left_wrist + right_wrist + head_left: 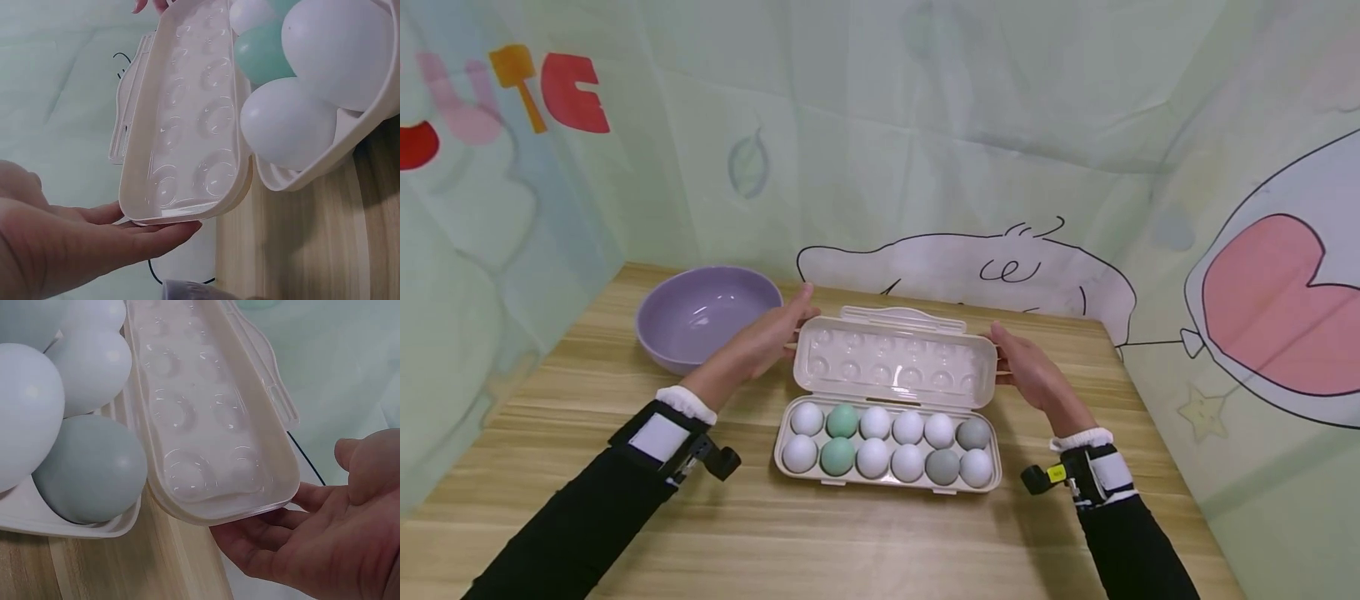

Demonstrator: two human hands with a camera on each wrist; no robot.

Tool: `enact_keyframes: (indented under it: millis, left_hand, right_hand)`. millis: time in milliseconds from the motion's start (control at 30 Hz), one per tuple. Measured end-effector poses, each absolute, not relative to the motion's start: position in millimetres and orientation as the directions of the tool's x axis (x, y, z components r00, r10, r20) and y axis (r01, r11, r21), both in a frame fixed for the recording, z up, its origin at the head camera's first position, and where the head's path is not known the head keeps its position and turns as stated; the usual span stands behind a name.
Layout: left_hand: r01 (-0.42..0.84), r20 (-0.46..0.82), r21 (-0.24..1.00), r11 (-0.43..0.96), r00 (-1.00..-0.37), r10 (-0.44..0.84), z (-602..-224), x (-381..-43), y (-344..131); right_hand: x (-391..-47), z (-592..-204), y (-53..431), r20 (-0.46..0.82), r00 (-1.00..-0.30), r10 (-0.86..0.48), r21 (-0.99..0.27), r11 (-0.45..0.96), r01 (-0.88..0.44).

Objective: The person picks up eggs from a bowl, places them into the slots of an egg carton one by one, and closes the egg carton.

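An egg box (781, 462) stands on the table with its clear-looking, dimpled lid (880, 358) raised and leaning back on the hinge. Two rows of balls or eggs fill the base: white ones (872, 458), green ones (837, 456) and grey ones (942, 467). My left hand (767, 337) touches the lid's left end, its fingers (150, 240) extended along the outside. At the right end, the fingers of my right hand (1032, 371) reach behind and under the lid's edge, mostly straight, thumb free. Parts of the fingertips are hidden behind the lid.
A purple bowl (651, 333) sits at the back left, just behind my left forearm. Printed cloth (925, 167) hangs around the wooden table (850, 542) at the back and both sides. A clasp flap (902, 318) sticks up from the lid's top edge.
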State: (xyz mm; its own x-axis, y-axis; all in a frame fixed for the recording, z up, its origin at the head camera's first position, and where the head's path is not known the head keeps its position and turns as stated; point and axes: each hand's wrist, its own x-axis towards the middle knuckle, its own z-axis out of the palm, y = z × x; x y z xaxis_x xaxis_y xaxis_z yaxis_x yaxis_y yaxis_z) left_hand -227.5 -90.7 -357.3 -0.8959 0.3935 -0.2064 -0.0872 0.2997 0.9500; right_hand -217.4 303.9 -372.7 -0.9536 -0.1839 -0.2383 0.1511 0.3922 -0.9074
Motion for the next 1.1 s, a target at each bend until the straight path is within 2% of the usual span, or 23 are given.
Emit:
enact_keyframes:
  millis: [333,833,1100]
  left_hand:
    - [-0.081,-0.237,0.933,0.349,-0.87,0.433,-342.5,-223.7,-94.6]
    - [0.008,-0.205,0.916,0.4,-0.849,0.486,-326.7,-206.8,-103.2]
    - [0.032,-0.208,0.901,0.432,-0.844,0.495,-323.3,-192.5,-101.3]
  right_hand:
    - [-211.6,-357.3,307.2,-0.227,-0.944,-0.239,-0.888,0.449,0.1]
    - [-200.5,-339.1,311.0,-0.239,-0.932,-0.273,-0.883,0.461,0.091]
    - [-190.5,-335.8,313.9,-0.199,-0.927,-0.32,-0.87,0.492,0.017]
